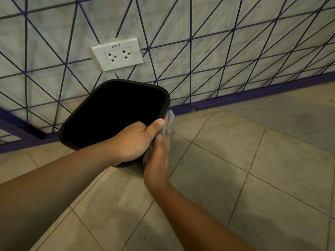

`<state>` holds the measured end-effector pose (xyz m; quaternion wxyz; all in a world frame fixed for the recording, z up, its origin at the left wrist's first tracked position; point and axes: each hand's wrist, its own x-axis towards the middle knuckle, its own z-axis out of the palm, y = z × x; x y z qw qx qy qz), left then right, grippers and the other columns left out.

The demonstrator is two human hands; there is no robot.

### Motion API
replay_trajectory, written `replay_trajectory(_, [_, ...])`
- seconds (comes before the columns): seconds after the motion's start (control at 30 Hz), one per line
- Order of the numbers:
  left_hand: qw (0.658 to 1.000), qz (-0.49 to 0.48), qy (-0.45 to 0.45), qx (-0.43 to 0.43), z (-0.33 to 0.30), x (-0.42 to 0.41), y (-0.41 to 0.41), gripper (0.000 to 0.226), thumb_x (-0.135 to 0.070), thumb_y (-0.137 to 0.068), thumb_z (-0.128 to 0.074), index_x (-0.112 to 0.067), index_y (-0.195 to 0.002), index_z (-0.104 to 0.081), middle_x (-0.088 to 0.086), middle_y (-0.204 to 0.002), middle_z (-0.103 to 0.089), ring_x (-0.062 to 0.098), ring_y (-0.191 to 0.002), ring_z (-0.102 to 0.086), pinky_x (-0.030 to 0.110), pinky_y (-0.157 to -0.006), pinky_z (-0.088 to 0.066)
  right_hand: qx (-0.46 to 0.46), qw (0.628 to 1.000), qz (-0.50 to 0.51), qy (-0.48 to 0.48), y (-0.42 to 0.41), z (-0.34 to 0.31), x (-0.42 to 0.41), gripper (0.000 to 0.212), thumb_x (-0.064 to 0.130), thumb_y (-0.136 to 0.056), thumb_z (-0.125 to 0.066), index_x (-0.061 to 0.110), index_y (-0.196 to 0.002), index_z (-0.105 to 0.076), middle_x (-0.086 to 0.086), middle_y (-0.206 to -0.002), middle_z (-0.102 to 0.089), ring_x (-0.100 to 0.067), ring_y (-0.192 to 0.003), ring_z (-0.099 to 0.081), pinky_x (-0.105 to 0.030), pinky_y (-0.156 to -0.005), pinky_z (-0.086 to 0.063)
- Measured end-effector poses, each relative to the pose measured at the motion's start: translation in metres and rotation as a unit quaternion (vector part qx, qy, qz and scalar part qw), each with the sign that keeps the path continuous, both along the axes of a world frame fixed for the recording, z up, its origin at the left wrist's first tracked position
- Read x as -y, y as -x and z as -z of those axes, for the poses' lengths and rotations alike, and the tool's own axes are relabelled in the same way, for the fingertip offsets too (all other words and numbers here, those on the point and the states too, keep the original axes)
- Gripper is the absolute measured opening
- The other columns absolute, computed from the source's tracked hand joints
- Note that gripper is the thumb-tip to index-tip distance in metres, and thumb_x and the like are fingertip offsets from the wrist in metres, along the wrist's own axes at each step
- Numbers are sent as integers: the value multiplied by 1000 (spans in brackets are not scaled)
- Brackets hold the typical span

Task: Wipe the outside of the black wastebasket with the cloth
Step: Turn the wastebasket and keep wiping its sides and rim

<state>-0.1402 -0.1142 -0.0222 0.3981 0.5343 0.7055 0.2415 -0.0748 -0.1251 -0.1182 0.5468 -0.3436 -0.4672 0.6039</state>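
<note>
The black wastebasket, square with rounded corners, is tilted with its dark opening facing up at me, close to the wall. My left hand grips its near rim, thumb lying along the rim's right corner. My right hand presses a grey cloth flat against the basket's right outer side. Part of the cloth sticks out above my fingers; the rest is hidden under the palm. The basket's lower body is mostly hidden behind my hands.
A white double wall socket sits just above the basket on a pale wall with purple crossing lines. A purple baseboard runs along the floor edge. Beige floor tiles spread to the right and toward me.
</note>
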Motion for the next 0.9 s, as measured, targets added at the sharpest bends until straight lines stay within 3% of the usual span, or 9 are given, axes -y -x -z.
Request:
replay_trajectory(0.07, [1000, -12, 8, -17, -1, 0, 0, 47, -47, -106, -36, -23, -106, -77, 1, -99, -79, 2, -94, -72, 19, -88, -53, 4, 1000, 9, 10, -1, 9, -1, 52, 61, -95, -26, 60, -147, -19, 23, -174, -11, -3, -163, -3, -49, -135, -5])
replay_trajectory(0.17, [1000, -7, 7, -3, -1, 0, 0, 42, -43, -107, -37, -29, -103, -76, -2, -100, -79, -3, -95, -72, 12, -84, -51, -6, 998, 14, 63, 2, 4, -10, 53, 64, -91, -28, 61, -144, -22, 32, -168, -12, 2, -162, -4, -45, -135, -7])
replay_trajectory(0.3, [1000, 19, 2, 6, 0, -1, 1, 41, -39, -109, -35, -25, -128, -68, -12, -111, -74, -11, -108, -64, 1, -87, -44, 20, 999, 33, 5, 5, -10, -2, 54, 54, -102, -22, 50, -155, -14, 37, -165, -11, 14, -157, -3, -34, -135, 0])
replay_trajectory(0.43, [1000, 11, -1, -18, 0, -3, -1, 40, -36, -108, -39, -18, -129, -69, -5, -117, -73, 1, -113, -64, 24, -106, -44, 17, 998, 38, 45, 8, 12, -39, 73, 59, -99, -25, 30, -166, -28, 10, -175, -21, -11, -164, -12, -47, -135, -9])
replay_trajectory(0.5, [999, -1, 14, -34, 1, -3, -2, 45, -39, -107, -41, -11, -121, -73, 6, -114, -75, 12, -106, -68, 32, -103, -50, 11, 996, 25, 80, 11, 29, -50, 80, 62, -95, -32, 22, -165, -34, -4, -172, -33, -23, -162, -24, -55, -132, -17])
replay_trajectory(0.57, [999, -12, 33, -38, 1, -2, 0, 51, -43, -106, -43, -3, -112, -75, 17, -106, -75, 24, -99, -71, 38, -95, -53, 14, 994, 10, 110, 9, 39, -51, 78, 57, -98, -35, 17, -165, -32, -3, -172, -32, -18, -160, -26, -43, -134, -21])
replay_trajectory(0.67, [998, -14, 30, -49, -3, 0, 0, 65, -48, -104, -44, 12, -96, -69, 33, -91, -67, 44, -87, -67, 51, -84, -54, 21, 990, -6, 141, 2, 53, -50, 53, 34, -114, -29, 14, -164, -28, 11, -159, -34, -2, -148, -32, -3, -114, -29])
replay_trajectory(0.8, [994, -34, 33, -96, -10, 0, -4, 63, -47, -105, -43, -3, -61, -50, 15, -55, -41, 20, -42, -44, 37, -57, -39, 75, 975, -44, 205, -2, 68, -40, 69, 57, -110, -28, 21, -168, -20, 10, -167, -33, -10, -157, -26, -32, -131, -20])
replay_trajectory(0.9, [994, -31, 38, -99, -11, 3, -3, 69, -54, -103, -41, 6, -73, -58, 25, -70, -55, 36, -65, -60, 40, -73, -50, 95, 956, -86, 262, -19, 65, -30, 72, 61, -107, -30, 25, -168, -19, -1, -175, -23, -21, -161, -23, -44, -134, -16])
